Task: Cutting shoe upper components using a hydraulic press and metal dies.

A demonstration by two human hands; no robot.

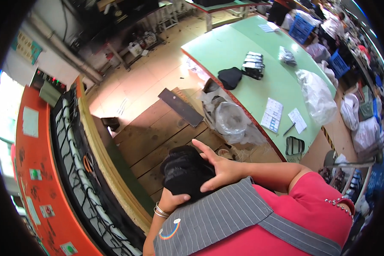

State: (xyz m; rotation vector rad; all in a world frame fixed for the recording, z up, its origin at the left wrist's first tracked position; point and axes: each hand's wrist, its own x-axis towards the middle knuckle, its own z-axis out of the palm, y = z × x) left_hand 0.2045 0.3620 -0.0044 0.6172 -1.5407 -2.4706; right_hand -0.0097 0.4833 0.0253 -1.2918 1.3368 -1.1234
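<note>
Close in front of my body I hold a bundle of folded black cloth; what kind of garment it is, I cannot tell. Its lower left side rests in my left hand, the thumb lying over the near edge and the other fingers hidden beneath. On the bundle's right side is my right hand, with the thumb pressed to the near edge. That hand's index finger stretches out past the bundle, and its other fingers are partly hidden.
At the left stands a long orange machine with orange-handled scissors on its black ledge. The green table bears a black cloth piece, a banded bundle and a plastic bag. A dark board lies beyond my hands.
</note>
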